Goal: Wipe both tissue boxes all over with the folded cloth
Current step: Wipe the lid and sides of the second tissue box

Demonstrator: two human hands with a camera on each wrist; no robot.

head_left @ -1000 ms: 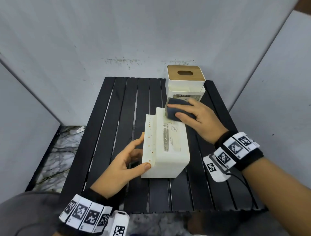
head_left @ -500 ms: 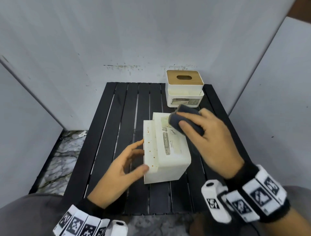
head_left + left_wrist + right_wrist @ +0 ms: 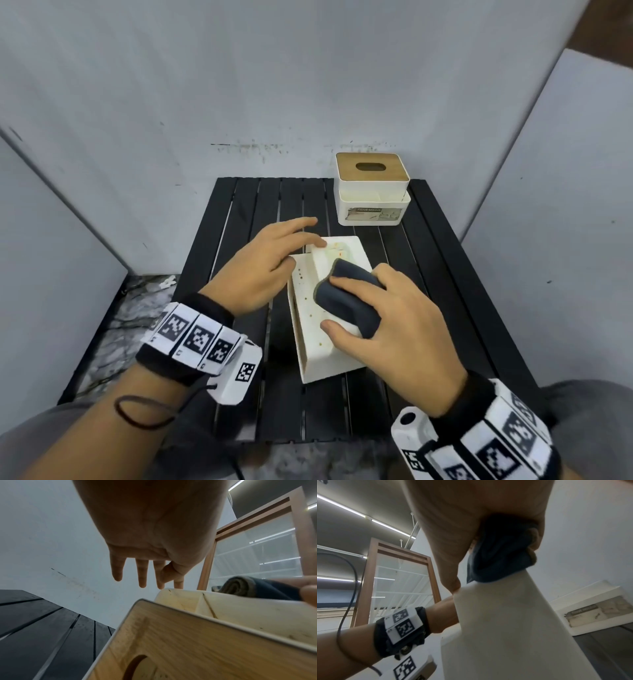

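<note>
Head cam: tissue box [image 3: 317, 329] on side, long axis near-far, wood top left.

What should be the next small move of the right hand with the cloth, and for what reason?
Probably draw the folded cloth toward the near end of the tipped tissue box. The right hand presses it mid-box, specks still dot the face beside it, and the left hand steadies the far end with straight fingers.
</note>
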